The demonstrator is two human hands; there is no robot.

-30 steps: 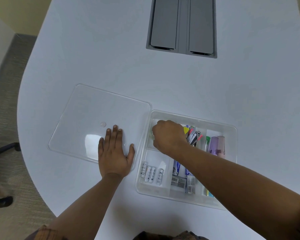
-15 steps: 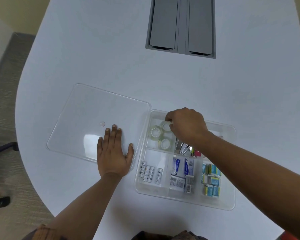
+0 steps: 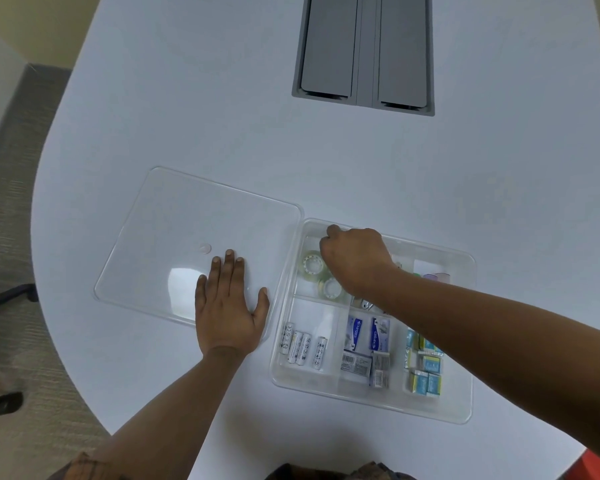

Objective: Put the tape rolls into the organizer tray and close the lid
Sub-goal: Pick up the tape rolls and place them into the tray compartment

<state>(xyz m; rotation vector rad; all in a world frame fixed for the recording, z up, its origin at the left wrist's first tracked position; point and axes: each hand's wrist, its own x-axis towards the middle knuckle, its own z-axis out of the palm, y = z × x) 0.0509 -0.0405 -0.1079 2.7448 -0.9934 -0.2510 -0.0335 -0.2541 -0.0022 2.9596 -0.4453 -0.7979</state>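
Clear plastic makes up both task pieces on our white rounded table (image 3: 222,116): the flat square transparent lid (image 3: 174,233) lies to the left, and the transparent compartmented organizer tray (image 3: 465,403) sits just beside it on the right, uncovered.

Our left hand (image 3: 227,313) lies flat, palm down with fingers spread, on the near right corner of the lid, gripping nothing. Our right hand (image 3: 355,259) reaches across the tray into its far left compartment, fingers curled downward; we cannot tell whether it grasps anything, since the fingertips are hidden beneath the knuckles.

Two rolls of clear tape (image 3: 313,264) lie flat in that far left compartment, one just beside the other, the nearer one partly under our right wrist. We cannot tell whether a third roll sits under the hand.

In the near left compartment, four white cylindrical batteries (image 3: 302,346) lie side by side. The near middle compartment holds small blue-and-white printed boxes (image 3: 366,336) with barcoded packets just in front of them. The near right compartment holds small light-blue and yellow packets (image 3: 426,370). Metal clips (image 3: 364,304) show just beneath our right forearm, and pale purple items (image 3: 437,277) lie in the far right compartment, too blurred to identify.

A grey rectangular recessed panel (image 3: 364,50) with two flaps is set into the table well beyond the tray.
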